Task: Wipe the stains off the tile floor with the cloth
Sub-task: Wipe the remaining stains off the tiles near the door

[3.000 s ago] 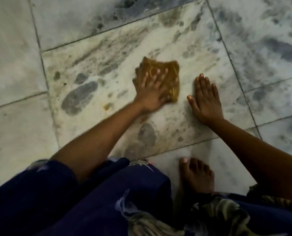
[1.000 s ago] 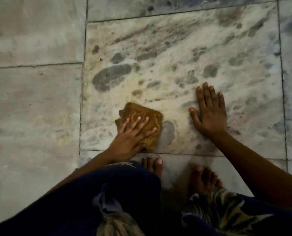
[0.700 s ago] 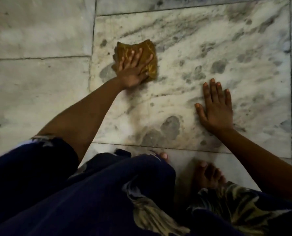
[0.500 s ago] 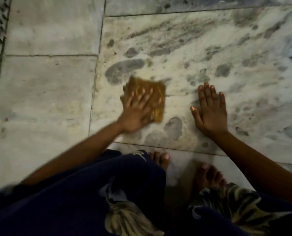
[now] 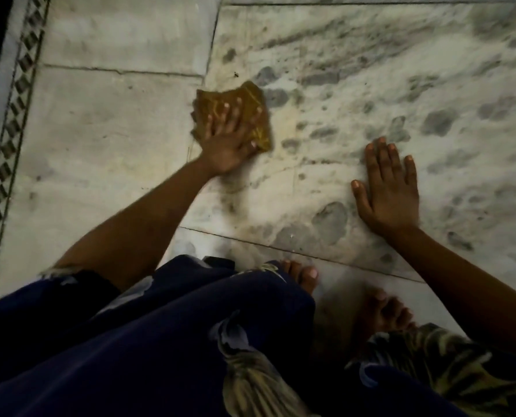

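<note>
Stained marble tile floor (image 5: 325, 182) under cloth (image 5: 252, 99), patterned border strip (image 5: 10, 115) alongside.

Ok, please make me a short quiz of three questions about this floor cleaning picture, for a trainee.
1. True or false: the right hand holds the cloth.
2. Which hand presses on the cloth? A) left hand B) right hand C) both
3. Fill in: the cloth lies near the ____ edge of the stained tile, as the camera sees it.

Key:
1. False; it lies flat on the bare tile.
2. A
3. left
</note>
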